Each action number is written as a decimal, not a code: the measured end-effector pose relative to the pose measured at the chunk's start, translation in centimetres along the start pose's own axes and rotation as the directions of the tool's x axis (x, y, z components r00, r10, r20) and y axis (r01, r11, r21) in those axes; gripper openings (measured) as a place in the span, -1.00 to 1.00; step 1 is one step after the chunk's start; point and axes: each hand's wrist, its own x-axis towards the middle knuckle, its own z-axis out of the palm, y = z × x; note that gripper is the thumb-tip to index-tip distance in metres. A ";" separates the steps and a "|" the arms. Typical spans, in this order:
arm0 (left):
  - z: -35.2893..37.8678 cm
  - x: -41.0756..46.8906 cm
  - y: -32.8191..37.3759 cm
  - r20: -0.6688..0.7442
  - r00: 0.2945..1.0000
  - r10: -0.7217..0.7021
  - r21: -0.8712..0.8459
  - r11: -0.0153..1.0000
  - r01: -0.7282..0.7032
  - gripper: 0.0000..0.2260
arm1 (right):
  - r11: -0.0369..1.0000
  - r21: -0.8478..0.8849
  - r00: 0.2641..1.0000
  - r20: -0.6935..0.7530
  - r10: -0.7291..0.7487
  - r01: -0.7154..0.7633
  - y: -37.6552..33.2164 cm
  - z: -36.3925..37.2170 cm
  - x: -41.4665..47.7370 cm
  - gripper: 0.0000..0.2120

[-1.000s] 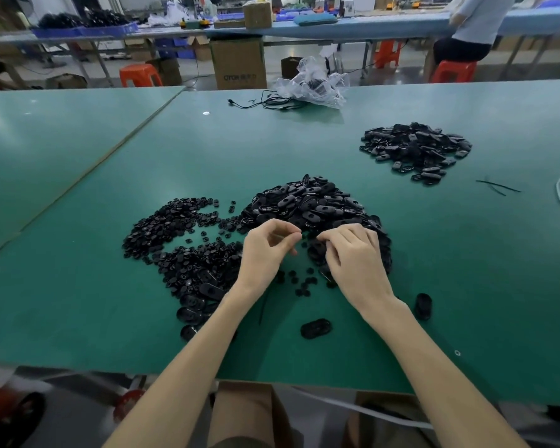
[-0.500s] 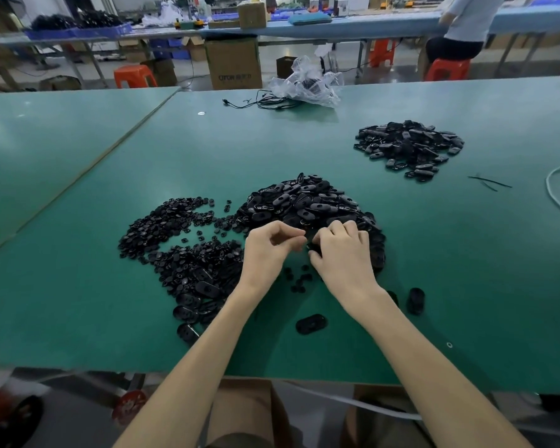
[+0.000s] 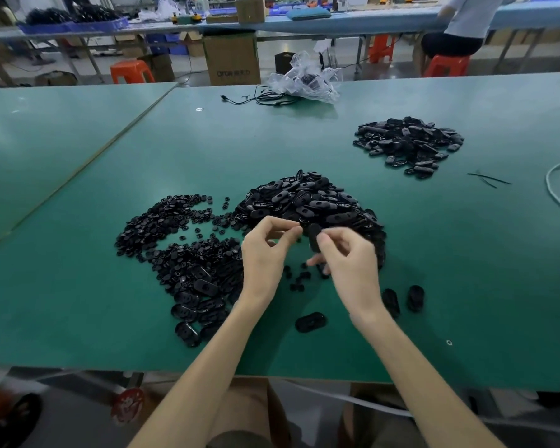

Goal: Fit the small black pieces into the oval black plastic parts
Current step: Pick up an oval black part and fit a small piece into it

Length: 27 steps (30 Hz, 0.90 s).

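The green worktable [image 3: 450, 270] fills most of the view, and a second green table [image 3: 46, 140] butts against it at 10 o'clock. Beyond its far edge, at 12 o'clock, stands a brown cardboard box [image 3: 232, 58] printed "OTOR"; the characters after that word are too blurred to read. At 11 o'clock a blue tray [image 3: 75, 26] on a back bench holds dark items I cannot identify. At 1 o'clock a seated person [image 3: 459, 24] is cut off by the top edge.

On the worktable, the central heap of oval parts [image 3: 307, 202] lies just past the hands. A spread of small black pieces [image 3: 175, 234] touches it at 9 o'clock, with some oval parts mixed in at its near end. A separate pile of oval parts [image 3: 408, 143] sits well apart at 2 o'clock. A crumpled clear plastic bag [image 3: 307, 79] holds something dark and unclear, with a black cable [image 3: 262, 98] beside it.

The right hand [image 3: 349, 260] pinches one oval part [image 3: 313, 236] upright between thumb and forefinger, above the near edge of the heap. The left hand [image 3: 265, 253] has its thumb and forefinger tips drawn together just beside that part; whether a piece sits between them I cannot tell. Three loose oval parts [image 3: 309, 321] lie near the wrists, at 6 o'clock.
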 end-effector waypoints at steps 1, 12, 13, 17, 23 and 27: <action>0.1 -0.1 0.0 -0.044 0.999 0.002 0.007 1.000 -0.002 -0.98 | 0.995 0.084 0.998 0.022 0.053 -0.055 0.3 0.3 -0.8 -0.92; 1.1 -0.9 0.6 0.051 0.999 0.018 -0.036 0.999 -0.016 -0.93 | 0.924 0.307 0.968 0.178 0.180 -0.228 1.7 -0.4 -0.5 -0.91; 0.9 -0.9 0.5 0.039 0.999 0.000 -0.065 0.998 0.003 -0.92 | 0.918 0.326 0.968 0.180 0.174 -0.226 1.8 -0.5 -0.6 -0.89; 0.1 -1.0 -0.1 0.034 0.999 -0.033 -0.160 0.986 0.038 -0.88 | 0.928 0.332 0.980 0.161 0.121 -0.169 2.2 -0.3 -0.8 -0.81; -0.9 -1.5 -0.1 0.164 0.964 -0.209 -0.453 0.852 0.261 -0.84 | 0.941 0.323 0.993 0.093 0.078 -0.104 2.7 -0.2 -1.3 -0.81; -0.8 -1.6 0.0 0.281 0.911 -0.301 -0.552 0.726 0.411 -0.77 | 0.939 0.330 0.993 0.089 0.072 -0.097 2.8 -0.3 -1.5 -0.81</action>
